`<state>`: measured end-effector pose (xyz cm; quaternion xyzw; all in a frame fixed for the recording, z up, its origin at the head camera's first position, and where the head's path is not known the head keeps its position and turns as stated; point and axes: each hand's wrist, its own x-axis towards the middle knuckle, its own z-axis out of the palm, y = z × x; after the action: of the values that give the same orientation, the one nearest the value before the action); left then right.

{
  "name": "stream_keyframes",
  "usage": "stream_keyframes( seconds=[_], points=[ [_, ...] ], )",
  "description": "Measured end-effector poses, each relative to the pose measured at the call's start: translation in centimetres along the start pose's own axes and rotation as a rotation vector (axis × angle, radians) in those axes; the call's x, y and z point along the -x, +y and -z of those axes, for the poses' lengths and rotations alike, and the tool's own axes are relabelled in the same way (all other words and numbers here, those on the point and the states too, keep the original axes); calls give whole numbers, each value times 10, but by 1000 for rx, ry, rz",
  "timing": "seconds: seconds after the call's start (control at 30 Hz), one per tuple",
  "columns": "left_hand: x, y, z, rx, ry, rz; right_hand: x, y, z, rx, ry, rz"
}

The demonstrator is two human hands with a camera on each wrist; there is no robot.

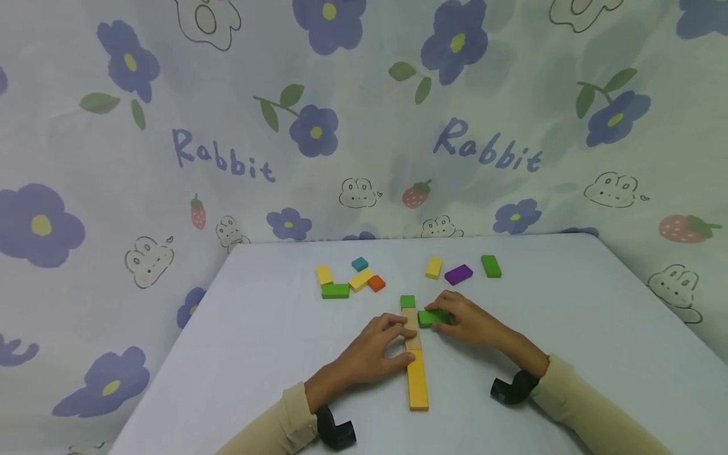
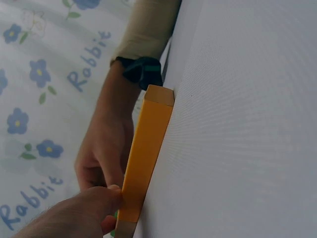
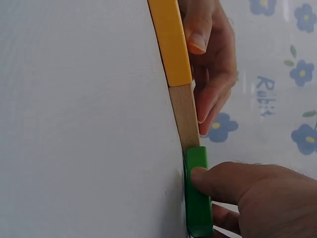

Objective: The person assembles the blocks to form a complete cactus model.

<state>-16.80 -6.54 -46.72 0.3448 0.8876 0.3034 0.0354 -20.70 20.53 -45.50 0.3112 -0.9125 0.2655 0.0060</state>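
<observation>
Pointing lengthwise at wooden block (image 1: 412, 342), green block (image 1: 431, 319) pinched in right hand (image 1: 467, 320), left hand (image 1: 370, 352) (fingers loose) touching yellow block (image 1: 418, 383).

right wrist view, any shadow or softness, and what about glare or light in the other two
Right wrist: a soft shadow on the tabletop beside the green block, backdrop print looks slightly soft; left wrist: no strong glare on the yellow block; head: fairly even, diffuse light.
</observation>
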Motion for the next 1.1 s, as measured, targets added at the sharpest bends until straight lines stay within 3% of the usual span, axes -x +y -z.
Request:
stream_keyframes(
  seconds=[1.1],
  points=[
    [-1, 0, 0, -7, -9, 7, 0, 4, -8, 23, 32, 1]
  ],
)
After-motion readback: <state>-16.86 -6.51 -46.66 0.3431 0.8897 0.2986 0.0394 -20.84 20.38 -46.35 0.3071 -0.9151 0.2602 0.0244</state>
